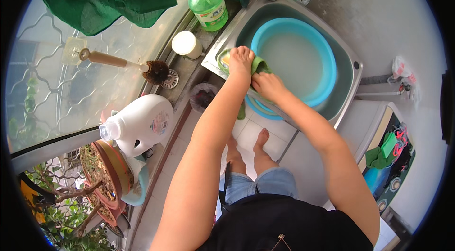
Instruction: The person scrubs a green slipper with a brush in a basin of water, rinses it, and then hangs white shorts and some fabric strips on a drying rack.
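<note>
At the near left corner of the steel sink, my left hand presses down on a curved green item, perhaps a slipper. My right hand grips its near side with bent fingers. Both palms hide much of it, so its full shape cannot be told. Just left of my left hand, a small yellowish piece shows within a green rim; whether that rim belongs to the same item is unclear. Right of my hands, a blue basin of cloudy water sits in the sink bowl.
Along the window ledge stand a green pump bottle, a white tub, a brown-bristled brush and a white detergent jug. Below are a lined bin and another blue basin. A washing machine is at right.
</note>
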The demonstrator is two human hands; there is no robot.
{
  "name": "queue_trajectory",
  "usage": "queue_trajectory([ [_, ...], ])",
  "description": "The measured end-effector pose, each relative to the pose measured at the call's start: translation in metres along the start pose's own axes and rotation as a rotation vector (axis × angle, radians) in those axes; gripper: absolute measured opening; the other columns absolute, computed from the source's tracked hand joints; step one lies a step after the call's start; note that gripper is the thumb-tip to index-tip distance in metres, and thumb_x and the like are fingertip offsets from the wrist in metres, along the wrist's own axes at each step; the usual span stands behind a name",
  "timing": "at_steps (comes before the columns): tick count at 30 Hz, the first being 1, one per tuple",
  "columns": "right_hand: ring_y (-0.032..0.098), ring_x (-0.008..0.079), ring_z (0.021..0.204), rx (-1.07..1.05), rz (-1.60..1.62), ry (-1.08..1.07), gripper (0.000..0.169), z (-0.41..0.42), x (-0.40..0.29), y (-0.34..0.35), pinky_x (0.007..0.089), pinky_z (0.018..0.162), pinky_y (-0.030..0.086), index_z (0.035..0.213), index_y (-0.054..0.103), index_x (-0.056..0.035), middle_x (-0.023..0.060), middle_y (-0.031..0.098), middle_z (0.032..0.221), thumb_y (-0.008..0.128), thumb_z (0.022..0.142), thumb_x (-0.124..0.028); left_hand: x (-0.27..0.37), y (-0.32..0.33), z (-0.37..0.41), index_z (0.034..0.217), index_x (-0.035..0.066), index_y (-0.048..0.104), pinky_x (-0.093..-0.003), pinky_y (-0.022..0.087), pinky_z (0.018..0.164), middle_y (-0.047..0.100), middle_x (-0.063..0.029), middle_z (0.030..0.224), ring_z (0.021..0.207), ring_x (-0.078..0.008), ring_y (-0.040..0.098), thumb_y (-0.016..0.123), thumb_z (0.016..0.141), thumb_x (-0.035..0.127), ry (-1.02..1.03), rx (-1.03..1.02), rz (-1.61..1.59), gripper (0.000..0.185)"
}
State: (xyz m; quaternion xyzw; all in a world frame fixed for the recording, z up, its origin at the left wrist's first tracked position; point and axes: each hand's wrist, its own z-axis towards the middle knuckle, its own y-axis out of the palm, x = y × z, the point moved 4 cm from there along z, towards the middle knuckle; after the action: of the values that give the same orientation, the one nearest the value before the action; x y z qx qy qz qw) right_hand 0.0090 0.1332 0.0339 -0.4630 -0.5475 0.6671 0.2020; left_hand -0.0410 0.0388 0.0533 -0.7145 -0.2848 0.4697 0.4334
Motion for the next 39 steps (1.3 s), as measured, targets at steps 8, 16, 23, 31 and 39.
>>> queue_trajectory([
  [8, 0.060, 0.0365, 0.057, -0.281, -0.136, 0.216, 0.047, -0.138, 0.006, -0.065, 0.0455, 0.056, 0.050, 0.134, 0.046, -0.0208, 0.0193, 0.059, 0.074, 0.054, 0.088, -0.023, -0.015, 0.017, -0.007, 0.122, 0.018, 0.042, -0.0324, 0.031, 0.088, 0.046, 0.0019, 0.111, 0.108, -0.0139, 0.045, 0.057, 0.082, 0.019, -0.031, -0.126, -0.017, 0.043],
  [16, 0.062, 0.0326, 0.055, 0.075, -0.208, 0.175, 0.043, -0.013, 0.006, -0.007, 0.0440, 0.048, 0.051, 0.132, 0.045, -0.0226, 0.0164, 0.059, 0.070, 0.052, 0.089, -0.024, -0.006, 0.005, 0.004, 0.120, 0.019, 0.042, -0.0340, 0.031, 0.088, 0.046, 0.0016, 0.112, 0.108, -0.0138, 0.047, 0.056, 0.083, 0.019, 0.016, -0.168, -0.027, 0.040],
  [23, 0.062, 0.0338, 0.055, -0.178, -0.158, 0.204, 0.048, -0.138, 0.014, -0.060, 0.0435, 0.049, 0.051, 0.134, 0.044, -0.0230, 0.0158, 0.059, 0.073, 0.055, 0.087, -0.025, -0.018, 0.018, -0.009, 0.126, 0.019, 0.039, -0.0361, 0.029, 0.092, 0.043, 0.0013, 0.115, 0.113, -0.0162, 0.043, 0.058, 0.082, 0.017, -0.014, -0.172, -0.089, 0.049],
  [31, 0.063, 0.0347, 0.060, 0.039, -0.049, 0.171, 0.043, -0.032, 0.000, -0.019, 0.0445, 0.056, 0.052, 0.130, 0.049, -0.0210, 0.0164, 0.062, 0.074, 0.054, 0.088, -0.026, -0.012, 0.011, 0.010, 0.130, 0.016, 0.036, -0.0399, 0.029, 0.095, 0.042, -0.0025, 0.124, 0.115, -0.0213, 0.043, 0.069, 0.070, 0.022, 0.022, -0.268, -0.079, 0.069],
  [39, 0.064, 0.0322, 0.060, -0.159, -0.095, 0.257, 0.044, -0.123, 0.020, -0.064, 0.0416, 0.054, 0.052, 0.131, 0.049, -0.0195, 0.0145, 0.062, 0.070, 0.054, 0.088, -0.025, -0.019, 0.018, -0.003, 0.131, 0.014, 0.033, -0.0388, 0.033, 0.093, 0.043, -0.0056, 0.121, 0.113, -0.0239, 0.045, 0.073, 0.060, 0.017, 0.025, -0.295, -0.108, 0.081],
])
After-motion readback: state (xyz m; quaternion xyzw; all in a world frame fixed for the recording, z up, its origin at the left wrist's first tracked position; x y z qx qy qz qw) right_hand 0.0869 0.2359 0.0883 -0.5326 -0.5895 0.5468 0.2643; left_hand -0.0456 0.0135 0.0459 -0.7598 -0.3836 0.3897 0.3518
